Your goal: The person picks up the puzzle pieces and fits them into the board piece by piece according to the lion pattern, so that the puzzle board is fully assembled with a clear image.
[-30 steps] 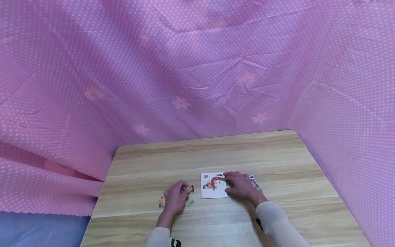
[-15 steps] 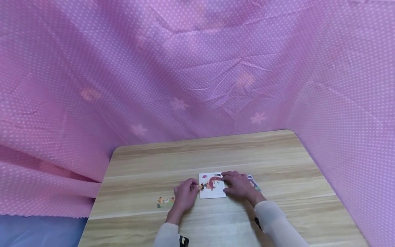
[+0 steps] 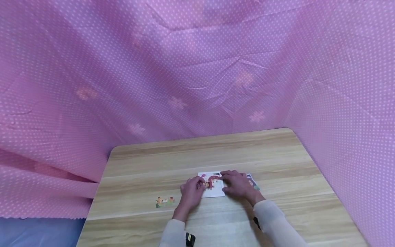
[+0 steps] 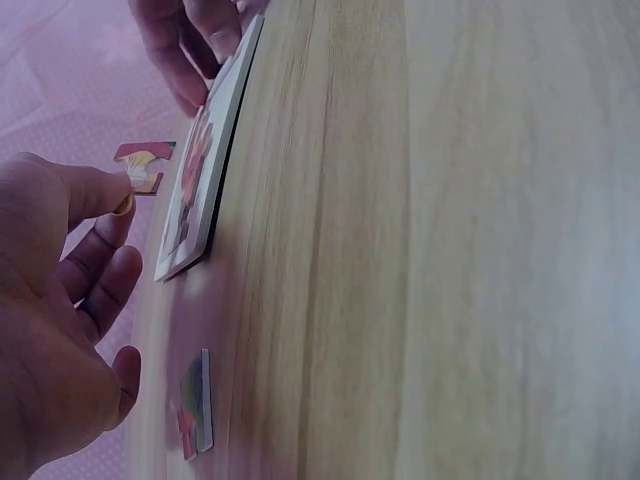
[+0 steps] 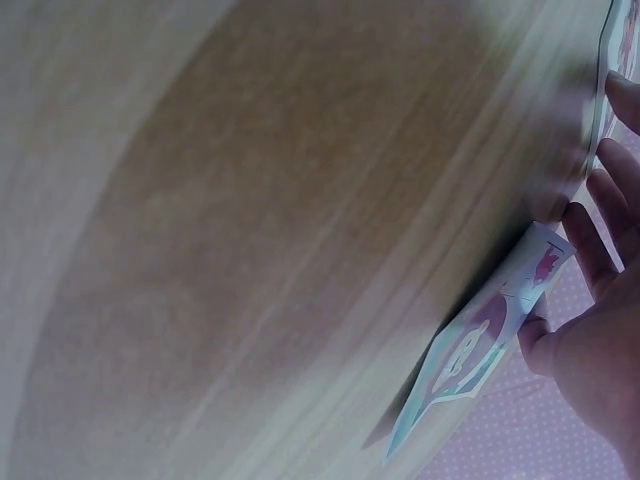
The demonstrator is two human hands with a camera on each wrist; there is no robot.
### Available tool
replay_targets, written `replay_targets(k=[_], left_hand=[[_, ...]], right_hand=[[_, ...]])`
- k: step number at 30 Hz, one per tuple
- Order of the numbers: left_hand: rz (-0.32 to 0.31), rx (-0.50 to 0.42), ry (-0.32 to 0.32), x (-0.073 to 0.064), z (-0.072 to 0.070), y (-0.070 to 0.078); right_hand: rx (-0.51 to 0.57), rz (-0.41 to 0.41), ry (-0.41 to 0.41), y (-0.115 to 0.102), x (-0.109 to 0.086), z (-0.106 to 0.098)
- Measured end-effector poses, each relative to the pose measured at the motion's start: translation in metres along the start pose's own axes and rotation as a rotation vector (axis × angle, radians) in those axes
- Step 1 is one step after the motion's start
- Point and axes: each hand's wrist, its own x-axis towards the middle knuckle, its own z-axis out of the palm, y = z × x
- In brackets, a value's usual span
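Note:
My left hand (image 3: 192, 193) pinches a small jigsaw piece (image 4: 145, 168) between thumb and finger, over the left side of a square white puzzle board (image 3: 213, 194). In the left wrist view the piece shows red and yellow, raised above the board's surface. Part of a red-haired figure is pieced together on the board; the left hand covers some of it. At the board's right edge rests my right hand (image 3: 237, 184), its fingertips touching the rim and holding nothing up. Loose jigsaw pieces (image 3: 165, 201) lie on the table to the left.
A printed picture card (image 5: 485, 325) lies under and beyond the right hand, bent up off the wooden table (image 3: 197, 154). Pink dotted cloth (image 3: 197, 85) hangs around the table's far side and both ends.
My left hand has moved right from the loose pieces to the board, carrying one jigsaw piece. The right hand has stayed at the board's right edge. The head view has shifted slightly.

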Motion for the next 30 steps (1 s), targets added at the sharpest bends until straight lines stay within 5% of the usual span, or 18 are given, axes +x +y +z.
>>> replay_targets(k=[20,30], left_hand=[[0.025,0.015,-0.044,-0.003,0.025,0.013],[0.073,0.087,-0.010,-0.002,0.046,0.019]], right_hand=[[-0.010,-0.034,-0.003,0.006,-0.007,-0.001],[-0.010,-0.039,-0.005,0.016,-0.009,0.002]])
